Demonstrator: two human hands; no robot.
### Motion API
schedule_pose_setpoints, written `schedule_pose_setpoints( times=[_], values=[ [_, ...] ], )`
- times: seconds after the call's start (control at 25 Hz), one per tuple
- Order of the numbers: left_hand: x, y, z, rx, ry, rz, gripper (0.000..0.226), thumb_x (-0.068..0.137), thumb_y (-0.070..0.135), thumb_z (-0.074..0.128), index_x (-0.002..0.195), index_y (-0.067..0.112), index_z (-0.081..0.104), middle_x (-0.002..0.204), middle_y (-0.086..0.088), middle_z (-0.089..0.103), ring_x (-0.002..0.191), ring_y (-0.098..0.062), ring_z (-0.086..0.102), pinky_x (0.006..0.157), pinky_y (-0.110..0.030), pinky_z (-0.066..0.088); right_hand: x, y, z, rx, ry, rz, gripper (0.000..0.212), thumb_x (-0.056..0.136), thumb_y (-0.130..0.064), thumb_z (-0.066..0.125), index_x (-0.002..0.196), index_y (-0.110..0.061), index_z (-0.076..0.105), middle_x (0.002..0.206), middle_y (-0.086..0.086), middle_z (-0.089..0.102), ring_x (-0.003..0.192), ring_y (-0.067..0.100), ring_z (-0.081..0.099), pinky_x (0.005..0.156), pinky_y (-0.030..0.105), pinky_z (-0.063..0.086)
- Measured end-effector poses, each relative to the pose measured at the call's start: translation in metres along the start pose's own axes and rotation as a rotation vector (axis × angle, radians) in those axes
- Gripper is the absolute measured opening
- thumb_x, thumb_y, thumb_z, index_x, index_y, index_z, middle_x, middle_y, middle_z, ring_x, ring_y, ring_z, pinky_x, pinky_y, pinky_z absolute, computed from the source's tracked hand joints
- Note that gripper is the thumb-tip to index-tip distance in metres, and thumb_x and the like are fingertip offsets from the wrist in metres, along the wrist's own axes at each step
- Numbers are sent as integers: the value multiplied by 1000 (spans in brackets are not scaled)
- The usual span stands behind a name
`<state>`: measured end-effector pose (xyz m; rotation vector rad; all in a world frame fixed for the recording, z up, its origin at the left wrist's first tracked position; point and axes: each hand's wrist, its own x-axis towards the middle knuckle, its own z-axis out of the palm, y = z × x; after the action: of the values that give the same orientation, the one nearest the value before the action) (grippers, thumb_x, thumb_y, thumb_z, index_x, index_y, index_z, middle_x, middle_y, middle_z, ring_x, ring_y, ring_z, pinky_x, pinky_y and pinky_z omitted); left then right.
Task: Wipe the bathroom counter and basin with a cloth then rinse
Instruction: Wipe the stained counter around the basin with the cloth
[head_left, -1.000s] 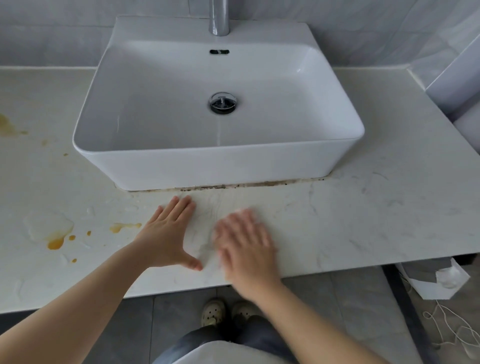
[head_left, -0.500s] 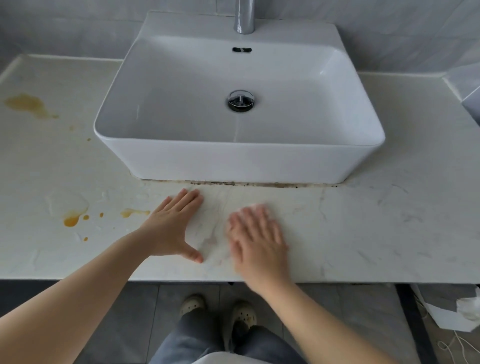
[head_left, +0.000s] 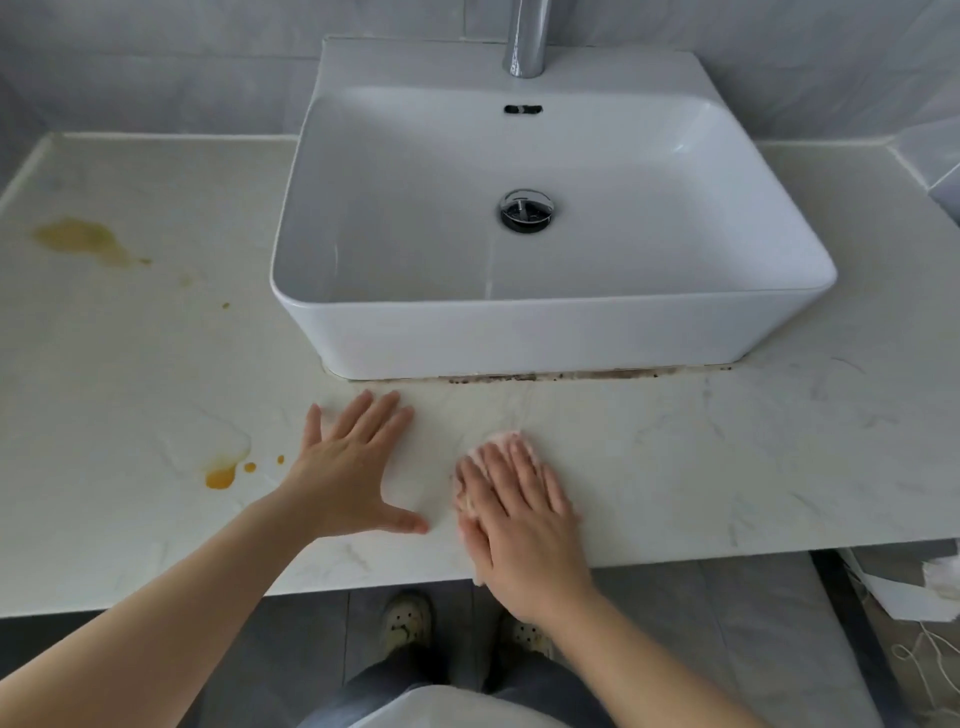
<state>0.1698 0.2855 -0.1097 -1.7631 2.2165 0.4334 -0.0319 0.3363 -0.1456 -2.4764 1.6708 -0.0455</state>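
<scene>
Grey wall tiles (head_left: 156, 62), pale shoes (head_left: 405, 621) on grey floor (head_left: 727, 623), white paper (head_left: 891, 592)

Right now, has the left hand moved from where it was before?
Yes. The left hand has slid left along the counter, closer to the yellow spots.

Right hand (head_left: 519, 514) flat on cloth (head_left: 511, 439) on counter (head_left: 727, 457); left hand (head_left: 348, 478) flat beside.

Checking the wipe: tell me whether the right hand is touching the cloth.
Touching. Head view: the right hand lies flat on the cloth, whose pale pink edge peeks out ahead of it.
</scene>
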Motion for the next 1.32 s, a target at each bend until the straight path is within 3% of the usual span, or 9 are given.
schedule_pose_setpoints(
  times=[0.12, 0.28, 0.48, 0.68, 0.8, 0.92, 1.04, 1.12, 1.32],
  values=[
    [3, -13, -2, -4, 0, 66, 121, 59, 82, 53, 148, 28, -9, 155, 10, -15, 142, -15, -15, 110, -56, -11, 4, 48, -6, -101, 12, 26, 54, 96, -49, 12, 142, -29, 32, 148, -2, 40, 140, 21, 28, 110, 43, 28],
    [4, -30, 3, -21, 45, 128, 129, 41, 90, 32, 148, 28, -8, 156, 9, -13, 142, -15, -17, 111, -50, -12, 19, 48, -9, 36, 105, 663, 71, 86, -54, 4, 149, -26, 19, 158, 2, 16, 146, 26, 7, 116, 44, 10],
    [4, -50, 1, -25, 37, 96, 126, 52, 88, 46, 147, 27, -12, 155, 5, -19, 141, -20, -21, 114, -44, -11, 28, -23, 0, -68, 14, 31, 58, 99, -46, 9, 142, -20, 38, 150, 2, 35, 140, 26, 25, 112, 40, 13],
    [4, -52, 1, -33, 23, 118, 125, 58, 83, 53, 146, 27, -16, 154, 5, -23, 140, -21, -24, 114, -44, -12, 60, 16, -2, 21, 101, 632, 72, 86, -52, 2, 150, -22, 18, 158, 3, 15, 146, 24, 5, 116, 42, 5],
    [5, -52, 2, -44, 26, 116, 125, 59, 82, 53, 146, 26, -16, 153, 5, -24, 139, -20, -26, 114, -44, -14, 76, -52, 5, 47, 111, 385, 61, 88, -47, 28, 139, -18, 45, 146, 8, 43, 136, 33, 35, 111, 47, 22],
    [5, -55, 1, -37, 14, 124, 126, 60, 81, 53, 146, 22, -16, 154, 5, -24, 139, -19, -26, 114, -43, -13, 71, -46, 4, -39, 41, 73, 58, 91, -49, 28, 139, -21, 45, 146, 2, 43, 137, 27, 35, 110, 45, 25],
    [4, -57, 0, -49, 13, 130, 128, 59, 81, 55, 146, 19, -16, 154, 6, -22, 139, -17, -26, 113, -42, -15, 71, 0, -3, -16, 41, 370, 60, 94, -49, 14, 150, -26, 14, 158, -3, 9, 146, 23, 4, 117, 44, 6],
    [4, -57, 1, -63, 18, 123, 130, 58, 82, 55, 146, 18, -17, 153, 6, -24, 138, -15, -28, 112, -41, -17, 76, -11, -1, -28, 99, 599, 62, 92, -45, 21, 149, -20, 23, 157, 7, 19, 144, 31, 14, 114, 49, 14],
    [4, -56, 1, -59, 8, 119, 130, 59, 82, 53, 145, 18, -20, 151, 8, -26, 136, -13, -31, 112, -40, -17, 93, -53, 11, 56, 376, 209, 38, 86, -31, 47, 118, -17, 62, 113, 13, 58, 115, 37, 52, 93, 48, 47]
  ],
)
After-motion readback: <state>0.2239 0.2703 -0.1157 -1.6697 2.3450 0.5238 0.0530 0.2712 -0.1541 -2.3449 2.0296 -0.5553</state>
